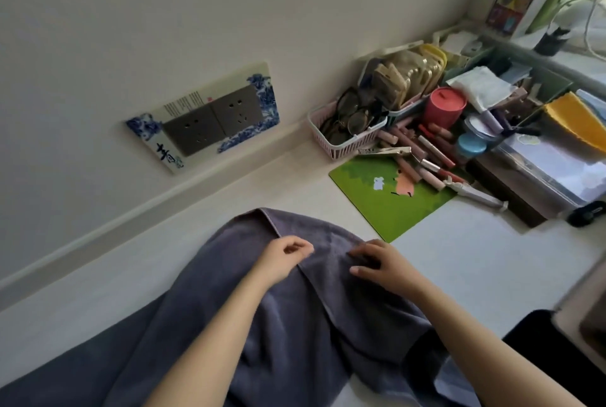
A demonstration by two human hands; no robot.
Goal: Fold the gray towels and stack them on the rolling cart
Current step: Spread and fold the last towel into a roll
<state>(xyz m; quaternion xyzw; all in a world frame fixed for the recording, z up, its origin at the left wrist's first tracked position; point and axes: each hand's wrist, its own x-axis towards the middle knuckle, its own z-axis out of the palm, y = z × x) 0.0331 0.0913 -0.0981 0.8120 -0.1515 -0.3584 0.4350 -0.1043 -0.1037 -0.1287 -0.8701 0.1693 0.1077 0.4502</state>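
Fingers (296, 247) of your left hand (282, 259) pinch the gray towel's (295, 308) hem; your right hand's (380, 265) fingers press it, loosely bent. Towel runs lengthwise toward the wall.

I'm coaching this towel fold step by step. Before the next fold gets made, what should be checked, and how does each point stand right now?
1. Left hand has hold of the gray towel: ok, fingers curled at a folded edge.
2. Right hand on the towel: ok, fingers bent, pressing the cloth.
3. Towel flat: not ok, creased and bunched.
4. Towel wholly on the counter: not ok, part hangs over the near edge.
5. Room from the green mat: ok, the towel stops just short of it.
6. Rolling cart ready: cannot tell, not in view.
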